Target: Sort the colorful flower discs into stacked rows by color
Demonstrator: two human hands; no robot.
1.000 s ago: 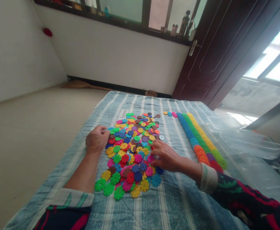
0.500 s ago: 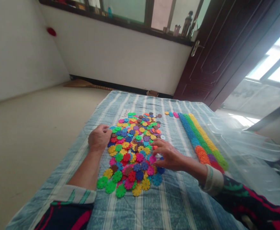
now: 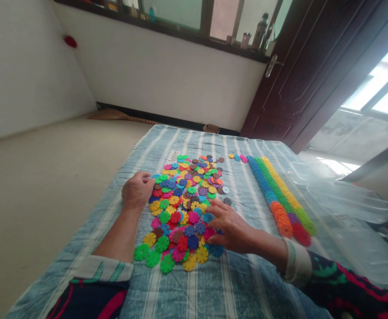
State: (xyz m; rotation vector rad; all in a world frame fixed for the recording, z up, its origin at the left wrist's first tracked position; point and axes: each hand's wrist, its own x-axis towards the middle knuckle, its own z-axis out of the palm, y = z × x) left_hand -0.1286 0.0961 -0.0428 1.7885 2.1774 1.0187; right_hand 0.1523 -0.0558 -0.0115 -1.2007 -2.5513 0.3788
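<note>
A spread pile of notched plastic discs [image 3: 183, 217] in many colours lies on a striped cloth. At its left edge my left hand [image 3: 136, 191] rests with fingers curled together; whatever they hold, if anything, is hidden. My right hand [image 3: 232, 226] hovers over or touches the pile's right side, fingers apart, and covers some blue and pink discs. Farther right lie long rows of overlapping discs: a blue row [image 3: 260, 179] ending in orange, a green row [image 3: 273, 181] and a yellow row [image 3: 282, 186]. Single yellow, blue and pink discs [image 3: 243, 159] lie at the blue row's far end.
Clear plastic boxes [image 3: 353, 204] stand to the right of the rows. The striped cloth [image 3: 243, 283] covers the surface. Beyond it are a white wall [image 3: 167, 75], a dark door [image 3: 300, 66] and a broom [image 3: 114, 115] on the floor.
My right hand has moved slightly nearer to me along the pile's right edge, uncovering a dark grey disc and the orange and red row ends. My left hand has hardly moved.
</note>
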